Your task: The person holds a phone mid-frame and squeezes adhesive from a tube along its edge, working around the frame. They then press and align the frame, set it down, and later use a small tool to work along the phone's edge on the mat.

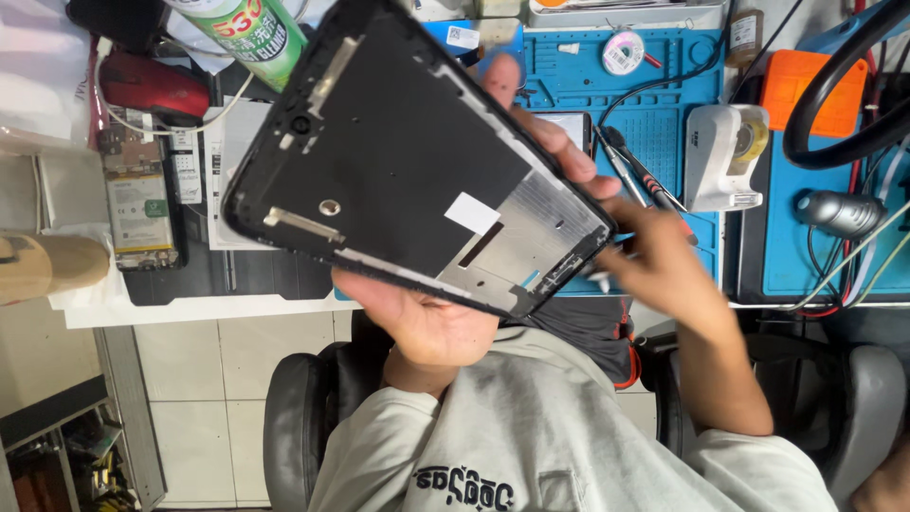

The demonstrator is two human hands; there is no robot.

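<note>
My left hand (431, 322) holds a big black tablet frame (398, 142) from beneath, tilted, inner side up. Its fingertips show past the frame's far edge. The frame has a black inner sheet, a bare metal plate near its right end and a small white sticker (471, 212). My right hand (668, 265), blurred, is at the frame's lower right corner. It pinches a small pale-tipped tool (602, 278) that touches that corner.
A blue work mat (664, 104) lies behind, with a white tape dispenser (722, 156), hand tools (645, 175) and a solder spool (623, 51). At left are an opened phone (139, 199), a red object (152, 87) and a green spray can (254, 33). A black cable (834, 85) loops at right.
</note>
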